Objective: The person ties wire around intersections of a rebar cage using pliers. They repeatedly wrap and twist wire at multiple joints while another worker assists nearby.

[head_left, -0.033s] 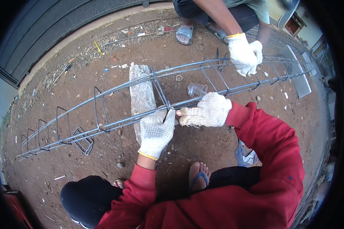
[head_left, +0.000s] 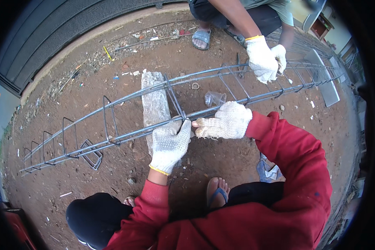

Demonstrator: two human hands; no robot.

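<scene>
A long rebar cage of steel bars and square stirrups stretches across the view. My left hand, in a white knit glove, is closed on its near bars, with the thumb up at the corner of a stirrup. Just right of that corner is my gloved right hand. Its fingers are bent together and point left, below the near bar, and a bare fingertip pokes out of the glove. Whatever those fingers pinch is too small to make out.
A rough pale concrete block lies under the cage. Across from me, a crouching co-worker's gloved hand is at the far bars. Loose stirrups, a clear plastic cup and a grey board are on the dirt.
The co-worker's gloved hands have shifted slightly, the nearer one a little to the left. The cage's left end has moved very slightly. My hands stay in nearly the same place.
</scene>
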